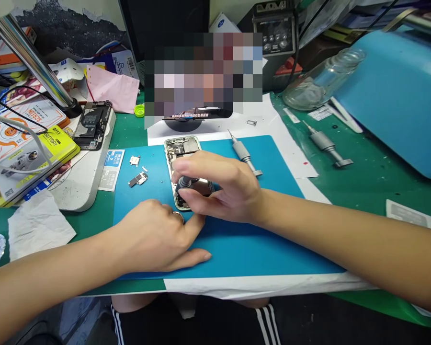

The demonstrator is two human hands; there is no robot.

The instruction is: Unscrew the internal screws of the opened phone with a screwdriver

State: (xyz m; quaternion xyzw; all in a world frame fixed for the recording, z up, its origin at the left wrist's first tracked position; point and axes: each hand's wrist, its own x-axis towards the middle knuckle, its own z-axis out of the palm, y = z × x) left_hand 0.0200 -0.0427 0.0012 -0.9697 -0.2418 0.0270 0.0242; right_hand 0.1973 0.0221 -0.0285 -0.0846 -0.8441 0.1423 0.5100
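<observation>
An opened smartphone (182,146) with bare inner parts lies on the blue mat (237,249). Above its lower half, my right hand (230,187) grips a small dark screwdriver (186,182) between thumb and fingers; its tip is hidden. My left hand (158,235) rests on the mat at the phone's bottom edge, a ring on one finger. The thumb and index finger are stretched apart, and the other fingers are bent and partly hidden. Left of the phone lie a dark metal-and-black small part (138,179) and a silvery small part (135,160).
A grey screwdriver (242,148) lies at the mat's right, another grey screwdriver (326,143) farther right. Boxes (32,163) and a second opened phone (93,124) crowd the left. A glass jar (319,81) lies at back right. A propped, partly blurred screen (201,112) stands behind.
</observation>
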